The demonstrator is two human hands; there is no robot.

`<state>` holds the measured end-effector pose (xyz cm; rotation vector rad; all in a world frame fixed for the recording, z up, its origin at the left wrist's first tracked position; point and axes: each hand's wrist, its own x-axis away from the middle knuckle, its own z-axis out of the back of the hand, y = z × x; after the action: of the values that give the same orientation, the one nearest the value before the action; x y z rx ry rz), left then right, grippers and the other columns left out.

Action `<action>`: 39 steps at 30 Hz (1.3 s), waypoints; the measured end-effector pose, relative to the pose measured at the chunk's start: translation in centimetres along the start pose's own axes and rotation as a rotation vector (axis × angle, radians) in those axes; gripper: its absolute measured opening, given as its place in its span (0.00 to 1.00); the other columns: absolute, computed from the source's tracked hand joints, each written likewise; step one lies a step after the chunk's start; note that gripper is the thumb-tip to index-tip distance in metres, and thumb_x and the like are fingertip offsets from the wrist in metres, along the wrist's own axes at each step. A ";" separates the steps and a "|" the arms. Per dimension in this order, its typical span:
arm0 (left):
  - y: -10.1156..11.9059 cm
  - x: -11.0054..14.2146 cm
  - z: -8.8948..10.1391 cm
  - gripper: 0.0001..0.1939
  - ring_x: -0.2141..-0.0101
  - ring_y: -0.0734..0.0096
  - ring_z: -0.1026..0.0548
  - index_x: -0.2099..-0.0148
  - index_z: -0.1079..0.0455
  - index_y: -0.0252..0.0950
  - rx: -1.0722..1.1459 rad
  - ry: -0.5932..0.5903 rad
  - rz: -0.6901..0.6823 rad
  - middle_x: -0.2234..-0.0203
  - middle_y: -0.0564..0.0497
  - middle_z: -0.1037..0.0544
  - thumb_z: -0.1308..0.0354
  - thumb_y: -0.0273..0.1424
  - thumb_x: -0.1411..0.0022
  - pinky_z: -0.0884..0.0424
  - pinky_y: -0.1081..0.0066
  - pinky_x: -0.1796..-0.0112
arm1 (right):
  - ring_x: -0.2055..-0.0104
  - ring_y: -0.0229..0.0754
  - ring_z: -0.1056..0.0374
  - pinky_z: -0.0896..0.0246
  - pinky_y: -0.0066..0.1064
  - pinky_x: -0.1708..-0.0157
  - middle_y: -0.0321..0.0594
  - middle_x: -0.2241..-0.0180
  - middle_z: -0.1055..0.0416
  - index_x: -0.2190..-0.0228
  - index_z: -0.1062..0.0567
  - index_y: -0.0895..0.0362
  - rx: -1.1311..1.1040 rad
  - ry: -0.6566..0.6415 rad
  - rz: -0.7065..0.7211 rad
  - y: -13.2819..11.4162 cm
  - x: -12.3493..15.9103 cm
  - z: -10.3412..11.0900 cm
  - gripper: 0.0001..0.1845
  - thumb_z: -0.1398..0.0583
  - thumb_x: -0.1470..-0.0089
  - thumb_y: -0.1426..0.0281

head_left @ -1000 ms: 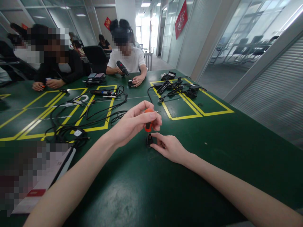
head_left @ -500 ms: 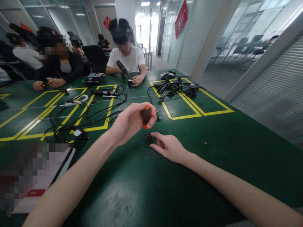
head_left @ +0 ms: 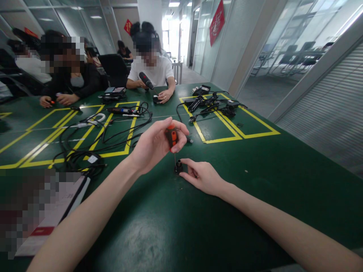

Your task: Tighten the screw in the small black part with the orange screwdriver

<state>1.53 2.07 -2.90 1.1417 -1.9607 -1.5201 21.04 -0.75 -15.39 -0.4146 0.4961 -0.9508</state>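
Observation:
My left hand [head_left: 159,141] is closed around the orange and black handle of a screwdriver [head_left: 172,138]. The thin shaft points down, and its tip meets a small black round part [head_left: 178,170] with a raised cylindrical post, standing on the green table. The exact contact of the tip is too small to make out. My right hand [head_left: 202,176] pinches the right side of this part between thumb and forefinger, holding it against the tabletop.
Black cables [head_left: 104,136] lie coiled at left, beside a booklet [head_left: 53,211]. Cables and adapters [head_left: 210,104] lie within yellow tape at the back right. Across the table, a person in a white shirt [head_left: 151,73] holds a power drill [head_left: 146,80]; another person in black [head_left: 90,77] sits left.
The screwdriver handle has turned in my left hand and leans slightly further left, with the fingers shifted around it. My right hand and the black part have stayed in place.

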 end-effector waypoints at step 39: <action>-0.1 -0.1 0.3 0.10 0.77 0.74 0.35 0.63 0.29 0.35 0.071 0.038 0.005 0.77 0.53 0.30 0.36 0.36 0.37 0.37 0.73 0.72 | 0.77 0.36 0.35 0.48 0.27 0.73 0.30 0.77 0.31 0.47 0.26 0.57 -0.004 0.000 0.002 0.0 0.1 0.0 0.16 0.37 0.35 0.68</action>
<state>1.43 2.28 -3.10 1.1847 -2.0049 -1.4256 21.08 -0.79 -15.42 -0.4176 0.4984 -0.9484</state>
